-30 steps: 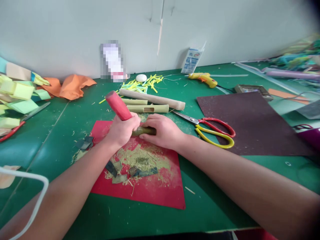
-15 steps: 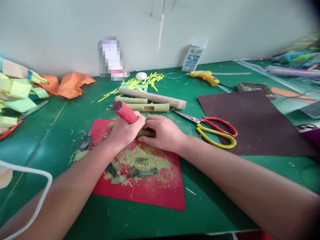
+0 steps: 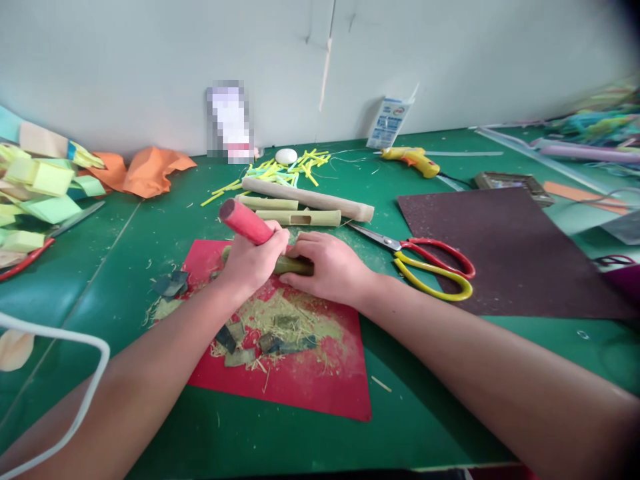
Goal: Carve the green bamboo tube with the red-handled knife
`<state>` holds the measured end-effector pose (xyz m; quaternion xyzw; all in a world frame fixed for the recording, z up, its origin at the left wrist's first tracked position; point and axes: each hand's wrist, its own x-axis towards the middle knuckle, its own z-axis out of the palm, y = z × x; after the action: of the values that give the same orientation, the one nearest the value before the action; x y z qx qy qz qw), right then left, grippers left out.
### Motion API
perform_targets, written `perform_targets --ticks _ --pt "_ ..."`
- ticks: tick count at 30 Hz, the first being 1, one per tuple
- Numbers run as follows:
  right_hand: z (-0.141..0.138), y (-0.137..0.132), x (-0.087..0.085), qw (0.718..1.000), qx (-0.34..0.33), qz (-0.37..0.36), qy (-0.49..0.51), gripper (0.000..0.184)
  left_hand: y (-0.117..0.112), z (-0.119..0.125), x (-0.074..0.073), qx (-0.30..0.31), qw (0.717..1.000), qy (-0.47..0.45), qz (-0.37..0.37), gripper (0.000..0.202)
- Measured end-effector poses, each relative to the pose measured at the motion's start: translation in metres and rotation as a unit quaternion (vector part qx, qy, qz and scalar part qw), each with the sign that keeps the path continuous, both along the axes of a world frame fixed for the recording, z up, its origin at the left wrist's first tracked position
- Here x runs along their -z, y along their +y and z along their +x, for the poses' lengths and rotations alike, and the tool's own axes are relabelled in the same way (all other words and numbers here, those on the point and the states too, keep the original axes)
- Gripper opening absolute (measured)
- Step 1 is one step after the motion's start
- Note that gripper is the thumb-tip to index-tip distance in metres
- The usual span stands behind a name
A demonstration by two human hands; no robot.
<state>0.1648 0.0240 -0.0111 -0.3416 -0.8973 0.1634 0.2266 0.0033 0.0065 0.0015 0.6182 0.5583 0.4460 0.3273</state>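
Observation:
My left hand [image 3: 255, 261] is closed around a tool with a thick red handle [image 3: 245, 221]; its working end is hidden behind my fingers. The handle leans up and to the left. My right hand [image 3: 330, 267] grips a short green bamboo tube [image 3: 295, 265], which lies across a red mat [image 3: 320, 400]. Both hands are close together over the tube, and part of it is covered by them. Pale shavings [image 3: 300, 313] and dark scraps [image 3: 290, 343] are scattered on the mat.
Beyond my hands lie a bamboo piece with a cut slot [image 3: 325, 218] and a wooden rod [image 3: 305, 198]. Scissors [image 3: 435, 267] rest partly on a dark brown board [image 3: 510, 260]. A yellow glue gun [image 3: 413, 161] is farther back. Sticky notes [image 3: 45, 187] are piled left.
The red handle has tipped slightly farther left and down. My right hand stays on the bamboo tube, and the whole view has shifted a little.

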Motion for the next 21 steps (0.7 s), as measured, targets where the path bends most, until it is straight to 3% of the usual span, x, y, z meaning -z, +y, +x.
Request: perform_targets --ticks 7,14,18,21 --pt "0.0 0.0004 0.0023 1.0 -0.001 0.005 0.002 0.019 0.001 -0.0017 0.0003 0.0 0.996 0.088 -0.01 0.025" --pt "-0.0009 -0.0012 0.0011 1.0 0.0 0.003 -0.003 0.022 0.0005 -0.0009 -0.0022 0.023 0.994 0.102 -0.021 0.026" --pt "-0.0012 -0.0032 0.0009 1.0 0.005 0.002 -0.008 0.022 0.0014 -0.0034 -0.0047 0.051 0.997 0.015 -0.056 0.029" --pt "-0.0006 -0.0022 0.0009 1.0 0.01 -0.003 -0.014 0.021 0.0021 -0.0059 -0.0052 0.06 0.996 -0.06 -0.039 0.03"
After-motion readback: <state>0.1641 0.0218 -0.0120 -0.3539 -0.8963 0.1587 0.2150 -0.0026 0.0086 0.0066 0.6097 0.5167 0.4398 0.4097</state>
